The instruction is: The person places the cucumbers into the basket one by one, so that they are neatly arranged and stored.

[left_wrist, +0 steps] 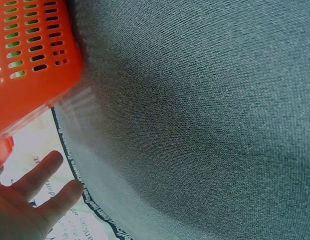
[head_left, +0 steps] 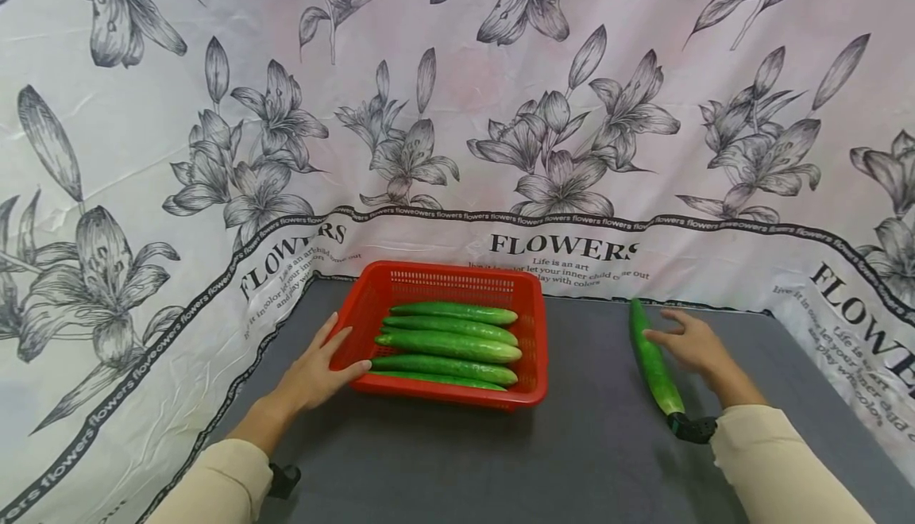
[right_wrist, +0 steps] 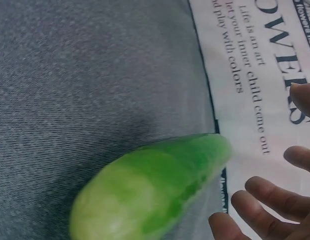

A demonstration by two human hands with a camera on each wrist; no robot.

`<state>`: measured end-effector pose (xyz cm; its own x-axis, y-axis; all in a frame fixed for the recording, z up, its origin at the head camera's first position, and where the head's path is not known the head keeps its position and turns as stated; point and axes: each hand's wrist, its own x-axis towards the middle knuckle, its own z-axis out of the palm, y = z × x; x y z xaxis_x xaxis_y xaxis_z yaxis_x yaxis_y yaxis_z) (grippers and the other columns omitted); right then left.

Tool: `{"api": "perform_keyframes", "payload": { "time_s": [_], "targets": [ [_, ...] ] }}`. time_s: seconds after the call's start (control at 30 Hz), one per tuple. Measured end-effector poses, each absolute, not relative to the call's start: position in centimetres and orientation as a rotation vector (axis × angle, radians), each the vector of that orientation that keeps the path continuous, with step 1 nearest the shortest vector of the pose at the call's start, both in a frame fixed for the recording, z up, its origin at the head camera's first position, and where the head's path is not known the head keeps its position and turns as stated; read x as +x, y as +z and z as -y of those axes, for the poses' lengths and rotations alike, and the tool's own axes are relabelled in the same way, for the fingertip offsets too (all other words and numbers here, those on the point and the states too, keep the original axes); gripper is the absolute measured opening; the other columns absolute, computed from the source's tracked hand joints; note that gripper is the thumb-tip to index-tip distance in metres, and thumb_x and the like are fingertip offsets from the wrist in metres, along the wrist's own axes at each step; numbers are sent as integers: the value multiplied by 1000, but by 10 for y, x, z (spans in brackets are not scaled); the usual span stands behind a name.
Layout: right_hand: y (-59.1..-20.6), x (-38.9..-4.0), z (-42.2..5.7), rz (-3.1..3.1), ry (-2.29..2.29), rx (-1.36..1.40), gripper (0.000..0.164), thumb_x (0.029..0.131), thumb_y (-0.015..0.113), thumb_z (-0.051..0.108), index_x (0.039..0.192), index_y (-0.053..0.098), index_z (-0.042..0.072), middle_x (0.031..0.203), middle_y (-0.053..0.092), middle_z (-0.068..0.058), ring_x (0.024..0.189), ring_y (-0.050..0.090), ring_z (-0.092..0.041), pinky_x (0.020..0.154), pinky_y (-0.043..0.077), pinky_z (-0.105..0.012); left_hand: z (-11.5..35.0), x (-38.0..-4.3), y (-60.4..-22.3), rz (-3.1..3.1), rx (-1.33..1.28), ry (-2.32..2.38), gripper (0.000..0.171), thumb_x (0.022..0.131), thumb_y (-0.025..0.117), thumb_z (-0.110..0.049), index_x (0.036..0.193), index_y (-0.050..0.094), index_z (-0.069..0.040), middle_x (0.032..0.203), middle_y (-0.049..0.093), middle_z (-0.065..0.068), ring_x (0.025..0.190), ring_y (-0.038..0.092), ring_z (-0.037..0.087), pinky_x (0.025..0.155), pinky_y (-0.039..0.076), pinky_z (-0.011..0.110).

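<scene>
A red plastic basket [head_left: 457,395] stands at the middle of the table, with several green cucumbers [head_left: 449,344] lying side by side in it. At the basket's left end is my left hand [head_left: 312,373], its fingers spread and its thumb at the front left rim. In the left wrist view, two straight fingers [left_wrist: 62,195] show beside the perforated basket wall [left_wrist: 37,92]. One more cucumber [head_left: 654,361] lies lengthwise on the table at the right. My right hand [head_left: 692,343] hovers just right of it, fingers loosely extended; the right wrist view shows a gap between them.
The grey table [head_left: 586,445] meets a white floral cloth backdrop [head_left: 443,246] behind and at both sides. Dark straps with small devices sit at the wrists, the right one [head_left: 692,429] near the cucumber's front end.
</scene>
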<state>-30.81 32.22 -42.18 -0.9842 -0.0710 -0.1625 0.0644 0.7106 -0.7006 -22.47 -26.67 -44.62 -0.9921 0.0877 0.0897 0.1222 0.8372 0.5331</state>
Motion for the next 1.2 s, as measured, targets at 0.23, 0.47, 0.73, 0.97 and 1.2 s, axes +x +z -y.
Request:
{"api": "perform_keyframes", "payload": {
  "time_s": [0.23, 0.47, 0.73, 0.97, 1.2],
  "targets": [
    [-432, -313, -322, -2637, -1190, 69, 99, 90, 60, 55, 152, 10, -4, 142, 23, -42, 122, 35, -57, 78, 49, -58, 268, -226, -448, 2930, -188, -874, 84, 86, 57, -63, 149, 38, -11, 159, 12, 7, 123, 43, 39, 90, 41, 58],
    [-437, -316, -321, -2595, -1205, 138, 97, 91, 63, 48, 152, 6, -2, 145, 13, -41, 126, 27, -59, 83, 45, -62, 267, -225, -448, 2910, -196, -868, 84, 86, 58, -62, 148, 39, -10, 159, 11, 7, 127, 39, 42, 94, 36, 61],
    [-445, -320, -322, -2582, -1190, 131, 98, 91, 64, 44, 150, 4, -6, 145, 9, -43, 125, 24, -61, 84, 42, -65, 267, -225, -449, 2927, -183, -869, 84, 86, 57, -63, 149, 38, -11, 160, 10, 6, 127, 39, 43, 94, 35, 63],
    [-448, -321, -317, -2544, -1195, 178, 99, 91, 66, 37, 148, -1, -10, 143, 8, -44, 124, 25, -61, 85, 40, -68, 267, -225, -448, 2928, -180, -874, 84, 86, 58, -63, 149, 38, -10, 160, 10, 6, 126, 40, 42, 94, 35, 63],
    [-451, -323, -316, -2575, -1123, 207, 96, 91, 65, 33, 147, 2, -13, 140, 13, -45, 119, 33, -61, 82, 43, -66, 267, -226, -448, 2918, -188, -873, 84, 86, 58, -62, 148, 39, -8, 159, 12, 8, 127, 40, 42, 95, 35, 61]
  ]
}}
